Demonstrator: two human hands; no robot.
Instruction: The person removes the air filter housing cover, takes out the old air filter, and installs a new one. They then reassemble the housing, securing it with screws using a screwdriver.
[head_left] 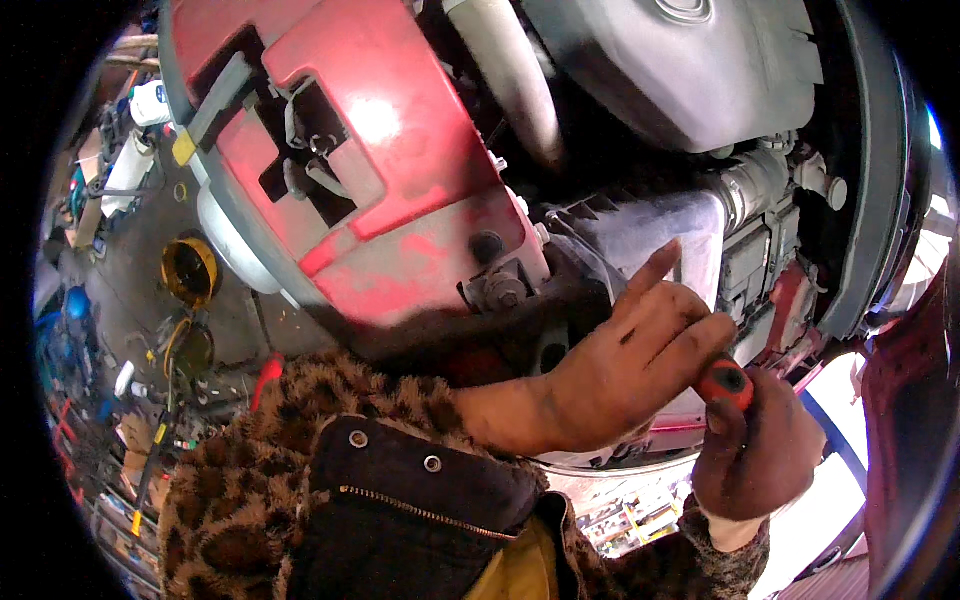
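Note:
My right hand [755, 455] comes up from the lower right and is closed around a red-handled tool [727, 381] with a black end cap; its shaft is hidden. My left hand [610, 375], in a leopard-print sleeve [260, 470], lies across the top of that handle with fingers curled on it and the index finger stretched up toward a grey engine part [650, 225]. Both hands are over the open engine bay, just right of a rusty bolt and bracket [500, 290] on the red body panel [400, 150].
A grey engine cover [680, 70] and a thick pale hose [515, 80] lie at the top. On the ground to the left are a yellow round container [190, 270], white bottles [145, 105] and scattered tools. A dark zipped garment [400, 510] fills the bottom.

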